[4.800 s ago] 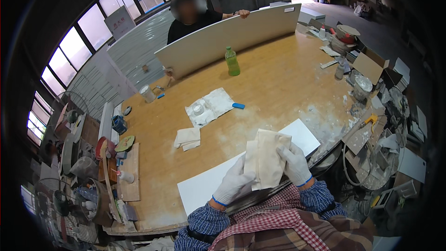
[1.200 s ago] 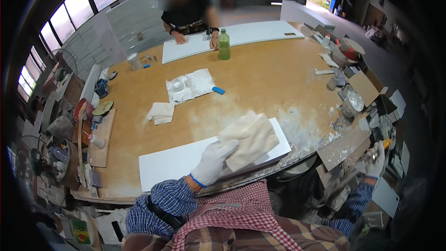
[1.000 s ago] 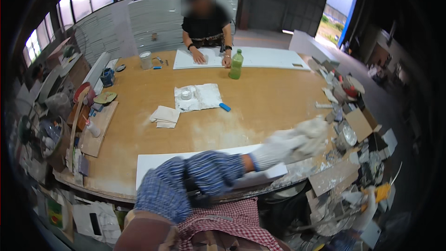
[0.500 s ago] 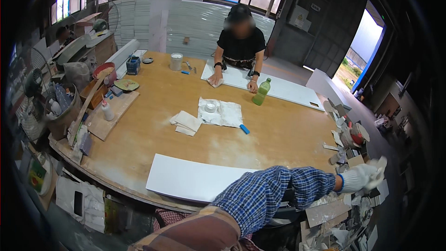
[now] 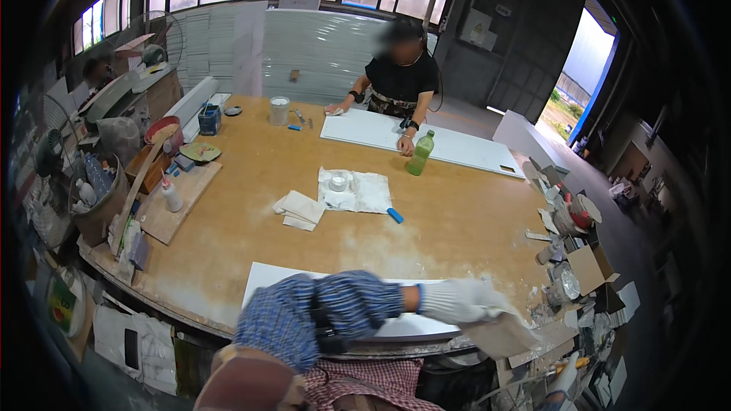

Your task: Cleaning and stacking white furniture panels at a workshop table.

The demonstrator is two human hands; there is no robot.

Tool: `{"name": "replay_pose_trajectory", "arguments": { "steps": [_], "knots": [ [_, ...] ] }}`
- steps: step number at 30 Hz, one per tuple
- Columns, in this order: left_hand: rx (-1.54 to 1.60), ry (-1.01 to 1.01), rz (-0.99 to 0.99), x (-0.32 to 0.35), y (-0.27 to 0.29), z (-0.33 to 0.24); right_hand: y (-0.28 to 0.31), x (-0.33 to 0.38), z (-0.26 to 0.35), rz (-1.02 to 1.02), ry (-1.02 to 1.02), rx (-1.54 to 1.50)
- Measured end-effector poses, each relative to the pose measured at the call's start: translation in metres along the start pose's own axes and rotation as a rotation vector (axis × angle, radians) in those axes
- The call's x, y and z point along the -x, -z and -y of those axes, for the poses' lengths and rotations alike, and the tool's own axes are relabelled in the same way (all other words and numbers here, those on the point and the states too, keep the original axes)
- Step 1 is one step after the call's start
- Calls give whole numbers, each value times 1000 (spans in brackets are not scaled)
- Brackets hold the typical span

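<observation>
My left hand point(image 5: 457, 301), in a white knit glove below a blue plaid sleeve, reaches across to the right. It grips a pale cloth point(image 5: 504, 335) that hangs over the table's near right edge. Under this arm lies a white panel point(image 5: 263, 278), partly hidden by the sleeve. At the lower right, my gloved right hand point(image 5: 562, 387) is closed around a tool with a yellow-orange handle point(image 5: 582, 363); the rest of that tool is hard to make out.
Across the wooden table point(image 5: 228, 243), a co-worker point(image 5: 400, 72) leans over a long white panel point(image 5: 457, 150). Mid-table are a green bottle point(image 5: 420, 154), a folded cloth point(image 5: 298, 210), a white sheet point(image 5: 369, 192) and a blue object point(image 5: 395, 215). Cluttered scraps and containers point(image 5: 563, 283) line the right edge.
My left arm has drawn back leftward and down, and the cloth now hangs spread from its hand. My right hand has come into view. The co-worker's wiping hand has moved left.
</observation>
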State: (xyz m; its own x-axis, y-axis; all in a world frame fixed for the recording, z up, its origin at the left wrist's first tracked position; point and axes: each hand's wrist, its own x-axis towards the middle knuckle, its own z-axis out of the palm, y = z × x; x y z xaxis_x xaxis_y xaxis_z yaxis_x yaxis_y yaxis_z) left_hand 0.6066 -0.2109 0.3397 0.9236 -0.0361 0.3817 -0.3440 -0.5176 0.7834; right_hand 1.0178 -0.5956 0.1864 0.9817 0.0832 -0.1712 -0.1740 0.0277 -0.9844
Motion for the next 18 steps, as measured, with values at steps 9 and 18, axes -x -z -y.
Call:
{"name": "replay_pose_trajectory", "arguments": {
  "steps": [9, 18],
  "knots": [
    [176, 678, -681, 216, 26, -37, -21, -162, -94, -60, 231, 1432],
    [616, 444, -1477, 286, -18, -74, -89, -76, -72, 202, 237, 1646]
  ]
}}
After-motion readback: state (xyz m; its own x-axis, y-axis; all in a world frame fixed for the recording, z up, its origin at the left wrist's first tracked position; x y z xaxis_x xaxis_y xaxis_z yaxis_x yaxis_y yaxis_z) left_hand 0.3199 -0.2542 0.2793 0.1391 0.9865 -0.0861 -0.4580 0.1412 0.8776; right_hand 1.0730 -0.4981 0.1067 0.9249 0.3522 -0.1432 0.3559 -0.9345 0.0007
